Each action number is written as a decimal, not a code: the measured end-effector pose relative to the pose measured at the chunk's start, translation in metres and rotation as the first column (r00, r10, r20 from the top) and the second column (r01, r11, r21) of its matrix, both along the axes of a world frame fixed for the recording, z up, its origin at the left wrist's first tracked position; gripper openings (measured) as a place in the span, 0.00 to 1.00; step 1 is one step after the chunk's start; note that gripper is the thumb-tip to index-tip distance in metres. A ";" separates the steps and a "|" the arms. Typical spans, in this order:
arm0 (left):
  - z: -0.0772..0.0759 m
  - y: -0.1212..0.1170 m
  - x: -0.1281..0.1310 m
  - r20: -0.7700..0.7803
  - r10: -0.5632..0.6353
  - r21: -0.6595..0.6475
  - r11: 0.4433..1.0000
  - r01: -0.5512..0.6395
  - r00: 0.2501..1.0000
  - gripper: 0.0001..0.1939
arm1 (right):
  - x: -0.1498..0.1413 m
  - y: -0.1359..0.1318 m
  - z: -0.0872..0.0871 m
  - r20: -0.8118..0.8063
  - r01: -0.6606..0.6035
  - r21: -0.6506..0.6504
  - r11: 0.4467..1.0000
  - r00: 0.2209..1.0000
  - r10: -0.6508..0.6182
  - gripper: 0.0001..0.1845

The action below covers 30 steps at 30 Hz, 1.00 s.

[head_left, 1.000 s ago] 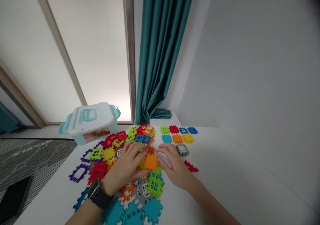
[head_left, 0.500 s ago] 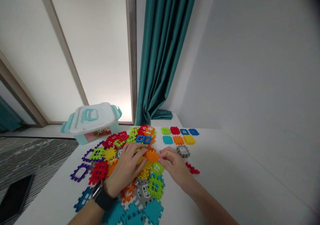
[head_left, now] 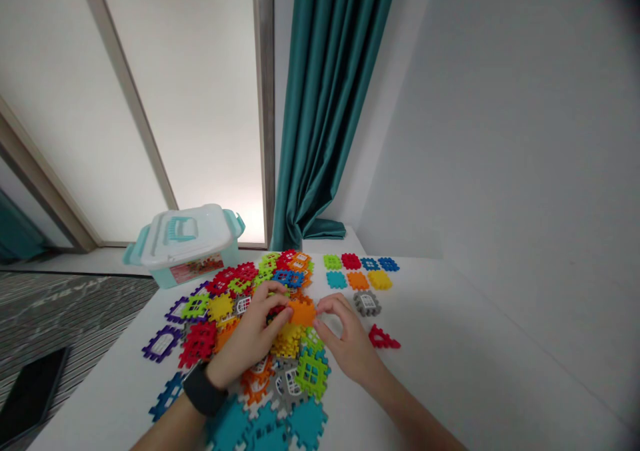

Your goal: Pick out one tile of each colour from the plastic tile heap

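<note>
A heap of coloured interlocking plastic tiles (head_left: 235, 311) covers the middle of a white table (head_left: 450, 371). Both my hands are over the heap, holding one orange tile (head_left: 302, 313) between them. My left hand (head_left: 253, 334), with a black watch on its wrist, grips the tile's left side with curled fingers. My right hand (head_left: 346, 339) pinches its right edge with fingertips. Under the orange tile lie yellow and green tiles.
Several small tiles (head_left: 356, 271) lie in two neat rows beyond my right hand, with a grey tile (head_left: 367, 302) and a red triangle piece (head_left: 383, 338) nearer. A lidded white and teal box (head_left: 185, 243) stands at the back left. Teal tiles (head_left: 280, 424) lie near me. A dark phone (head_left: 31, 394) lies far left.
The orange tile was lying flat under my left fingers; now both hands have lifted it slightly and turned it on edge. My right hand closed in on its right side.
</note>
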<state>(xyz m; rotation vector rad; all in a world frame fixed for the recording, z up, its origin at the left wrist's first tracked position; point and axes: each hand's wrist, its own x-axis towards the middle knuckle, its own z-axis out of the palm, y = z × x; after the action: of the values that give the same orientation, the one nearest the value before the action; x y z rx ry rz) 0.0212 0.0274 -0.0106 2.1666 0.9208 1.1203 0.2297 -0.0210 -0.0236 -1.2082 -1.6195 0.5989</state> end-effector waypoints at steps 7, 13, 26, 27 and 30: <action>-0.002 -0.006 -0.002 -0.163 0.096 0.258 0.965 -0.051 0.982 0.09 | 0.005 0.000 0.000 0.083 -0.014 0.027 1.000 0.996 0.012 0.03; -0.004 -0.011 0.000 -0.202 0.207 0.404 0.908 -0.111 0.957 0.28 | -0.005 0.003 -0.004 -0.245 -0.031 -0.135 0.990 0.969 -0.004 0.16; -0.005 -0.005 -0.004 -0.197 0.203 0.356 0.926 -0.123 0.959 0.25 | -0.006 -0.001 -0.006 -0.025 0.066 0.036 0.997 0.998 -0.066 0.09; -0.006 -0.003 -0.004 -0.199 0.209 0.360 0.924 -0.127 0.957 0.25 | -0.005 -0.002 -0.006 0.034 0.081 0.092 0.992 0.996 -0.084 0.11; -0.008 0.000 -0.006 -0.207 0.215 0.365 0.922 -0.128 0.955 0.25 | 0.002 -0.002 -0.004 0.244 0.018 0.248 0.969 0.966 -0.080 0.20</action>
<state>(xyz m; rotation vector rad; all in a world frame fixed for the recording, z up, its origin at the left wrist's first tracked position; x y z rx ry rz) 0.0155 0.0273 -0.0189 2.5996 1.1086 1.1927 0.2319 -0.0234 -0.0274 -1.1713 -1.8097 0.2094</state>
